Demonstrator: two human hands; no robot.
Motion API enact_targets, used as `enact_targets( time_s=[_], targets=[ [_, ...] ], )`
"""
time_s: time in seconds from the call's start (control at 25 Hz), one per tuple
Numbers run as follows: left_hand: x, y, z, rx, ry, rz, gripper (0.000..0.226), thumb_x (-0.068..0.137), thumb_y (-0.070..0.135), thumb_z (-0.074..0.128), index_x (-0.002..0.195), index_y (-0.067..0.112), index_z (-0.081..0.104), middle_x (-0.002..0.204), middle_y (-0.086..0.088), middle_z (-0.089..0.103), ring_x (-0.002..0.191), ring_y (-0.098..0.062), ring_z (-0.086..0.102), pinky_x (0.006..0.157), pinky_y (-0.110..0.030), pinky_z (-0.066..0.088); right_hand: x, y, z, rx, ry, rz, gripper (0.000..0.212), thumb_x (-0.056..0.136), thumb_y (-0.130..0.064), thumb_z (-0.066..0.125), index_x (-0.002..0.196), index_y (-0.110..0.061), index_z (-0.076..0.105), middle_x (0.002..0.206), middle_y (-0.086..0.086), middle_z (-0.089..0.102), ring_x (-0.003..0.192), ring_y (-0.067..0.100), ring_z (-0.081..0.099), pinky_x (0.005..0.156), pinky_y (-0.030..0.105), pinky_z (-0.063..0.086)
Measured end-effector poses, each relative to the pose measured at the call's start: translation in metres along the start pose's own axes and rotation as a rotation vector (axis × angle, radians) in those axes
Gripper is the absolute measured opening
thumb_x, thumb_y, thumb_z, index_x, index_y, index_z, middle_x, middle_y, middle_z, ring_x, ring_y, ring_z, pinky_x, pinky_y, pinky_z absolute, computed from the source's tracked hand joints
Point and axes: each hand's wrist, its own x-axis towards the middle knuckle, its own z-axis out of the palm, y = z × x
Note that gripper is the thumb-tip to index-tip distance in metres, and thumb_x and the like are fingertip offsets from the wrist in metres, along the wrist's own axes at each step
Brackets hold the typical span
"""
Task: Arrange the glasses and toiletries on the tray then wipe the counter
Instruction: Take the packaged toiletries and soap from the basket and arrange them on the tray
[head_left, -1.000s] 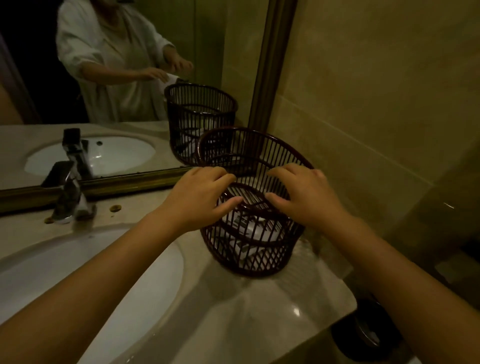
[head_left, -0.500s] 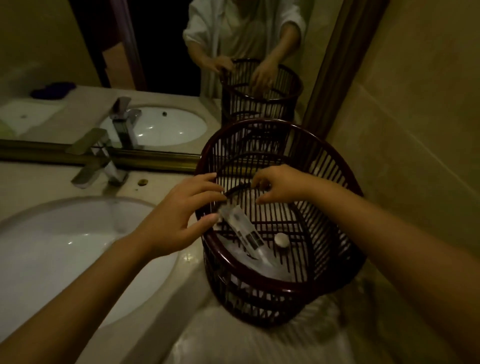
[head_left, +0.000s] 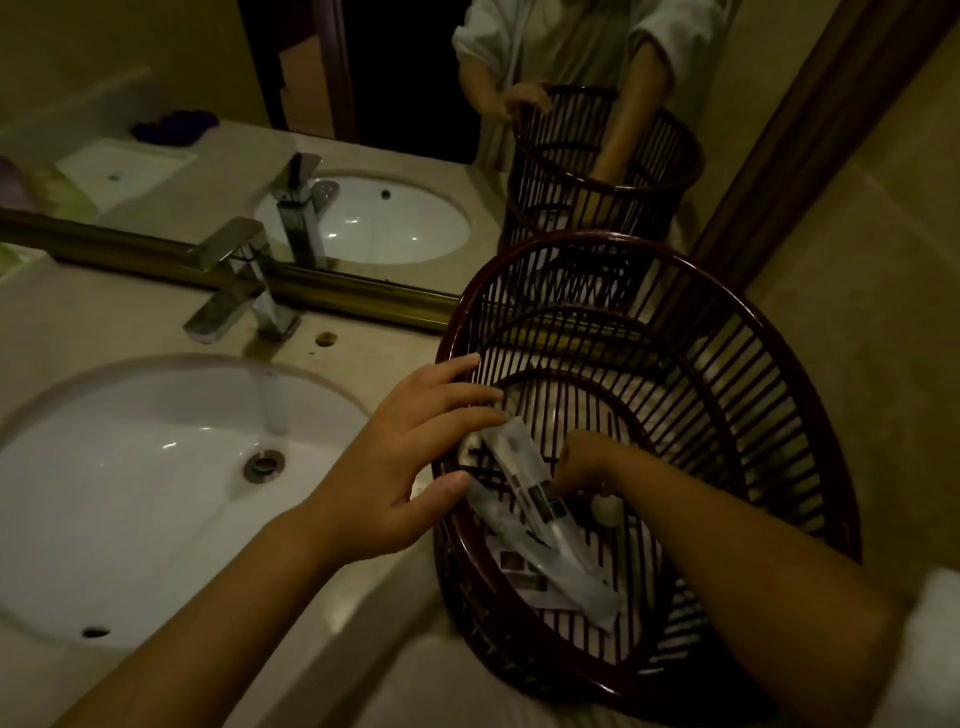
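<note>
Reaching into basket (head_left: 727, 374), right hand (head_left: 584, 467) pinching packet (head_left: 540, 514), left hand (head_left: 410, 467) spread on rim

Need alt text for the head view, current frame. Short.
A person's right hand reaches down into a dark slatted basket on a bathroom counter, at clear-wrapped toiletry packets; what it grips is hidden. The left hand rests open on the basket's near rim. A white sink and chrome faucet sit to the left, below a mirror.

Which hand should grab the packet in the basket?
Probably the right hand: it is already inside the basket, fingers touching the packet. The left hand rests on the rim.
</note>
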Motion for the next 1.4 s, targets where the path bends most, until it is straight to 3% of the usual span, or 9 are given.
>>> enact_targets(
  time_s=[0.16,0.28,0.44,0.6,0.76,0.96,1.08,1.24,1.4],
  targets=[
    [0.001,0.001,0.001,-0.023,0.023,0.009,0.059,0.092,0.055,0.023,0.121,0.015,0.056,0.131,0.002,0.051,0.14,-0.017,0.026,0.113,-0.033,0.025,0.011,-0.004,0.033,0.036,0.085,0.002,0.047,0.065,-0.037,0.079,0.094,-0.01,0.056,0.082,0.003,0.056,0.072,0.016,0.056,0.05,0.024,0.042],
    [0.001,0.003,0.0,-0.034,0.02,0.0,0.06,0.091,0.055,0.024,0.12,0.014,0.058,0.13,0.003,0.051,0.14,-0.015,0.025,0.113,-0.032,0.024,0.015,-0.005,0.042,0.088,0.102,0.005,0.037,0.066,-0.036,0.079,0.075,-0.015,0.05,0.078,0.003,0.055,0.069,0.016,0.055,0.049,0.023,0.04],
    [0.0,0.004,-0.002,-0.032,-0.001,-0.014,0.059,0.091,0.055,0.026,0.12,0.015,0.057,0.131,-0.001,0.053,0.141,-0.015,0.024,0.113,-0.037,0.026,0.014,0.0,0.031,0.237,0.025,0.048,0.04,0.069,-0.026,0.078,0.098,-0.006,0.058,0.09,0.008,0.06,0.081,0.019,0.059,0.06,0.026,0.05],
    [0.0,0.005,-0.003,-0.038,-0.011,-0.026,0.058,0.09,0.055,0.027,0.121,0.016,0.057,0.134,0.0,0.052,0.141,-0.015,0.022,0.113,-0.036,0.025,0.003,-0.011,0.015,0.147,-0.01,0.013,0.035,0.076,-0.015,0.072,0.106,-0.002,0.061,0.105,0.012,0.062,0.096,0.024,0.061,0.076,0.031,0.053],
    [0.001,0.013,-0.003,-0.142,0.014,-0.093,0.045,0.088,0.045,0.044,0.124,0.02,0.055,0.137,0.006,0.05,0.141,-0.011,0.022,0.114,-0.024,0.022,-0.051,-0.031,-0.047,0.131,0.188,-0.16,0.007,0.08,-0.012,0.067,0.079,-0.012,0.061,0.079,0.005,0.058,0.076,0.018,0.057,0.059,0.025,0.048],
    [0.019,0.031,-0.015,-0.375,0.254,-0.433,0.042,0.077,0.055,0.058,0.116,0.04,0.057,0.119,0.027,0.058,0.115,0.012,0.049,0.091,-0.003,0.038,-0.157,-0.028,-0.101,0.713,0.215,-0.581,0.01,0.065,-0.016,0.074,0.066,-0.02,0.065,0.078,0.001,0.069,0.071,0.018,0.069,0.055,0.021,0.054],
    [0.034,0.036,-0.027,-0.571,0.337,-0.55,0.045,0.066,0.054,0.062,0.106,0.035,0.064,0.1,0.018,0.071,0.095,0.008,0.063,0.072,-0.005,0.048,-0.185,-0.053,-0.09,0.737,0.148,-0.775,0.013,0.061,-0.018,0.075,0.072,-0.02,0.068,0.078,-0.001,0.074,0.076,0.014,0.071,0.058,0.019,0.055],
    [0.037,0.039,-0.042,-0.734,0.355,-0.555,0.013,0.081,0.02,0.063,0.09,0.026,0.071,0.089,0.005,0.075,0.086,-0.01,0.07,0.067,-0.017,0.054,-0.189,-0.087,-0.08,0.713,0.307,-0.793,0.012,0.073,-0.011,0.073,0.082,-0.014,0.064,0.076,0.004,0.071,0.072,0.014,0.071,0.06,0.021,0.057],
    [0.031,0.028,-0.047,-0.874,0.422,-0.675,0.008,0.074,0.02,0.066,0.077,0.024,0.071,0.077,0.004,0.075,0.078,-0.012,0.071,0.061,-0.02,0.055,-0.182,-0.107,-0.07,0.702,0.306,-0.817,0.015,0.075,-0.012,0.072,0.086,-0.009,0.063,0.075,0.003,0.069,0.065,0.011,0.07,0.056,0.018,0.056]
  ],
)
